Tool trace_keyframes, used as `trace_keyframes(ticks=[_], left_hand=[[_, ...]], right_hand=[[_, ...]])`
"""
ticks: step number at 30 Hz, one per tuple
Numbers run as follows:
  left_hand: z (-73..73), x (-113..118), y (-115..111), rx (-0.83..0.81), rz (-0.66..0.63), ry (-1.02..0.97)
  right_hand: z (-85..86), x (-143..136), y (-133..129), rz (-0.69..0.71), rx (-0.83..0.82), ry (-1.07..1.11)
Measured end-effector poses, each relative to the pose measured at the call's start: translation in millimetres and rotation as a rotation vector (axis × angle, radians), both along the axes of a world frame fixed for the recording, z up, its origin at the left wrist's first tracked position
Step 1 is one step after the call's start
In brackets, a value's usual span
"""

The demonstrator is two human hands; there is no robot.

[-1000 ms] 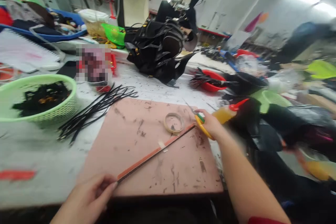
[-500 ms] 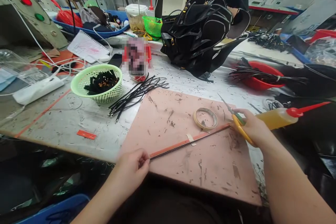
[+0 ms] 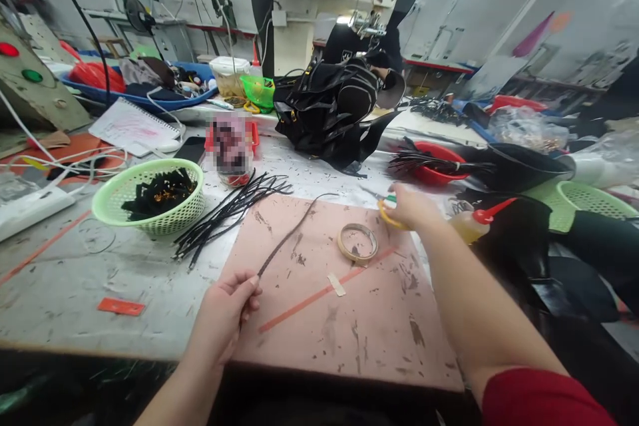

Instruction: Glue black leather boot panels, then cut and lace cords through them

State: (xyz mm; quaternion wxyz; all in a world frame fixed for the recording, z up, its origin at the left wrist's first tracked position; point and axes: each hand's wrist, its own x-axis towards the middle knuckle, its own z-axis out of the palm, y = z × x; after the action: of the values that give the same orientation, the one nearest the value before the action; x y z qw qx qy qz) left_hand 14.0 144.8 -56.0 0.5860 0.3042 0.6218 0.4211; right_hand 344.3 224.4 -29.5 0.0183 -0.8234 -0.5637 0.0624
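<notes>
My left hand [image 3: 227, 306] is closed, pinching one end of a thin black cord [image 3: 287, 236] whose far end curves away over the pink board [image 3: 309, 339]. My right hand [image 3: 417, 205] grips scissors with yellow and green handles [image 3: 392, 213], their blades pointing left past the board's far edge. Between the hands lies a roll of tape [image 3: 357, 243]. An orange strip [image 3: 304, 306] runs slantwise across the board, with a small piece of pale tape [image 3: 336, 284] over it. A bundle of black cords [image 3: 224, 216] rests left of the board.
A green basket [image 3: 147, 226] with black pieces stands at left. A black backpack [image 3: 329, 106] sits at the back, near another person. A red bowl [image 3: 439, 166] with dark cords and a red-tipped glue bottle [image 3: 472, 226] are at right. An orange tag [image 3: 120, 307] lies front left.
My left hand has lifted the cord off the orange strip and swung it to the left. My right hand has moved away from the strip's end with the scissors. The view has shifted.
</notes>
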Motion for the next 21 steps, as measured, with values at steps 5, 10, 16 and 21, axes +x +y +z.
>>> trace_keyframes(ticks=[5, 10, 16, 21], left_hand=[[-2.3, 4, -7, 0.012, 0.008, -0.034], [-1.7, 17, -12, 0.048, -0.026, -0.142], [3.9, 30, -25, 0.059, -0.095, -0.187], [8.2, 37, -40, 0.113, -0.178, -0.261]], right_hand=[[-13.8, -18, -34, 0.032, 0.075, 0.053], [-15.0, -72, -59, 0.294, 0.174, 0.456], [-25.2, -128, -79, 0.247, 0.355, 1.189], [-32.1, -174, -108, -0.044, 0.62, 1.861]])
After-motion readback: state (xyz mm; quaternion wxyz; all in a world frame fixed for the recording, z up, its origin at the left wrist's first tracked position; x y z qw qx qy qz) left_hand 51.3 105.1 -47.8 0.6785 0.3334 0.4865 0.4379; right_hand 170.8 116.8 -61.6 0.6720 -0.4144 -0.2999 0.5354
